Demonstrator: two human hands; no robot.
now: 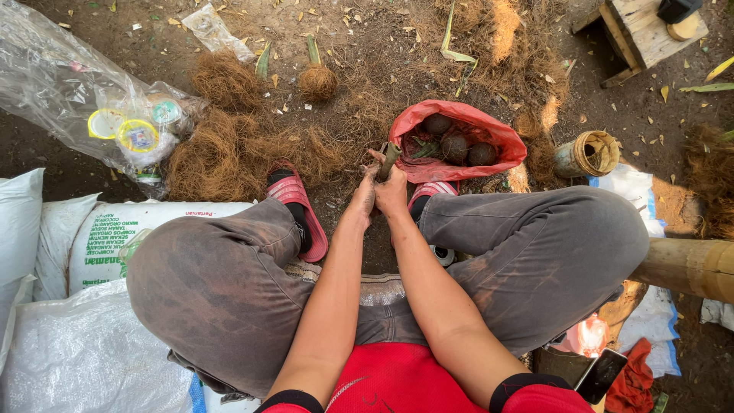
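Together, two hands, left hand (364, 197) and right hand (392, 193), grip one stem (388, 160) (three balls (455, 145) bagged).

Plastic bag (459, 122): was red, beyond the grips.
Balls (455, 145): were dark brown.
Sandals (294, 200): were pink, white-striped.
Trousers (222, 283): were grey, dirt-smudged.
Fibre (222, 149): was rusty brown.
Sacks (84, 356): were white, green-printed.

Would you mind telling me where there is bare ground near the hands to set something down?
Bare soil lies between the red bag and the wooden block, and at the right of the bamboo cup. Crowded: fibre heap ahead-left, white sacks at left.
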